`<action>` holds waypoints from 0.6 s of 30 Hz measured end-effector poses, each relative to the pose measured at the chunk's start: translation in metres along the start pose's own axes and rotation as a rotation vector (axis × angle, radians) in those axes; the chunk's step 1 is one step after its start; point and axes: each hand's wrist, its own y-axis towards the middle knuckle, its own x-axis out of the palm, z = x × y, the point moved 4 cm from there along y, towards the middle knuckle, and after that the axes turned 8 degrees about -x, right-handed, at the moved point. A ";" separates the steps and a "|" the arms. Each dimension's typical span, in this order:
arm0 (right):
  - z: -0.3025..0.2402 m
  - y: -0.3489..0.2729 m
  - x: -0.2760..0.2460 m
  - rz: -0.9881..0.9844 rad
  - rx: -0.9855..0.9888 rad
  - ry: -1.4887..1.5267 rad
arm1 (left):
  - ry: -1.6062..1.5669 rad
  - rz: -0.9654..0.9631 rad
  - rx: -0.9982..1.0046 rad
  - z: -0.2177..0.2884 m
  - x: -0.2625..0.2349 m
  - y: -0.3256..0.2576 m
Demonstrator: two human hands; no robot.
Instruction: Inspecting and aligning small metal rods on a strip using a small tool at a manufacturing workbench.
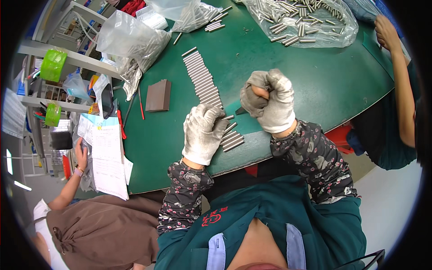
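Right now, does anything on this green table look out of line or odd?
Mostly tidy: the metal rods lie in a neat side-by-side row. A few stray rods lie loose near the plastic bags, askew from the row. The rods beside the left hand sit slightly fanned.

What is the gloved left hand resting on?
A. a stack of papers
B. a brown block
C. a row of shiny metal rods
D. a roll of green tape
C: the left hand lies flat on the row of metal rods lined up on the green table.

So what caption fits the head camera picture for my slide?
Gloved left hand presses a row of metal rods on a green table; right hand grips a dark tool.
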 end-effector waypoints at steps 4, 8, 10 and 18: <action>-0.001 -0.001 0.001 0.008 -0.013 -0.001 | 0.019 -0.026 -0.045 -0.001 -0.001 0.000; -0.001 -0.002 -0.001 -0.003 -0.017 -0.007 | 0.062 -0.017 -0.007 -0.003 0.004 0.001; 0.000 -0.001 0.001 0.014 -0.035 -0.006 | 0.060 -0.019 -0.008 -0.004 0.002 0.002; -0.002 0.002 0.007 0.063 -0.008 -0.084 | 0.081 -0.026 -0.019 -0.002 0.001 0.003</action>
